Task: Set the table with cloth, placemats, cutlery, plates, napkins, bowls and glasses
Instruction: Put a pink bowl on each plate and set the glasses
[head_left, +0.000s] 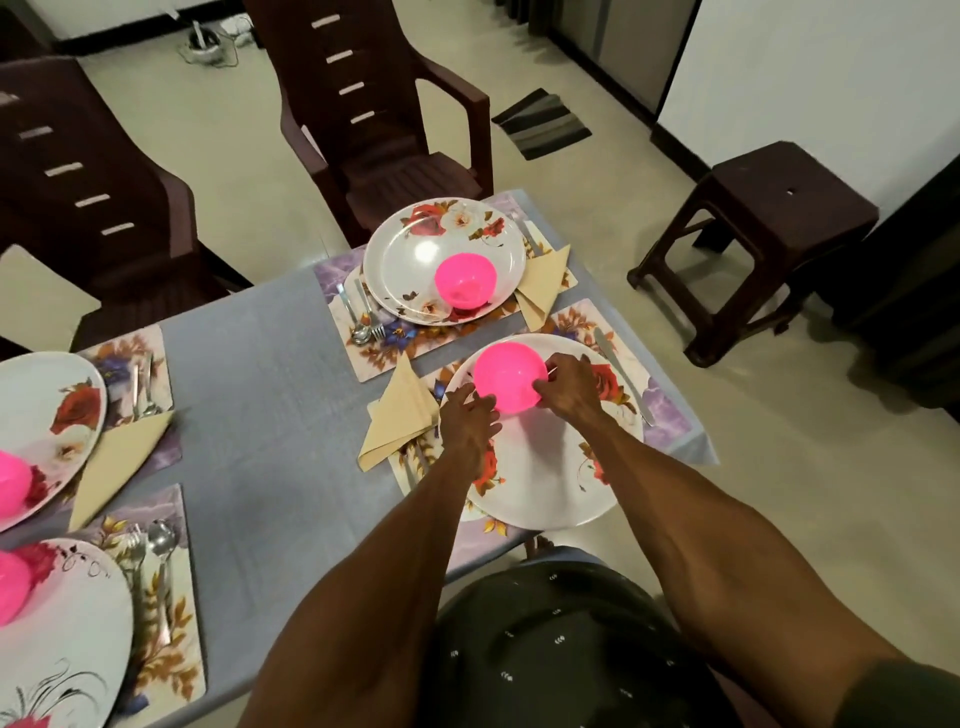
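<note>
From the head camera we look down on a table under a grey cloth (270, 395). Our left hand (467, 421) and right hand (569, 387) meet at a pink bowl (509, 375) that sits toward the far side of the nearest floral plate (545, 467). The right hand's fingers curl onto the bowl's right rim and pinch it; the left hand's fingers reach the bowl's lower left edge, but its fingertips are hidden behind the hand, so we cannot tell whether they grip or merely touch. Whether the bowl rests fully on the plate or is slightly raised is also unclear.

A folded beige napkin (400, 415) lies just left of this plate, and a knife (621, 376) on its right. The cutlery beneath our left forearm is mostly covered. The placemat (670, 415) shows only at its edges.

Beyond, a second plate (415, 249) carries another pink bowl (465, 283), with a spoon and fork (363, 317) to its left and a napkin to its right. At the left edge two more settings are cut off by the frame, their pink bowls only partly visible. Dark chairs (374, 104) and a stool (769, 208) stand around the table.
</note>
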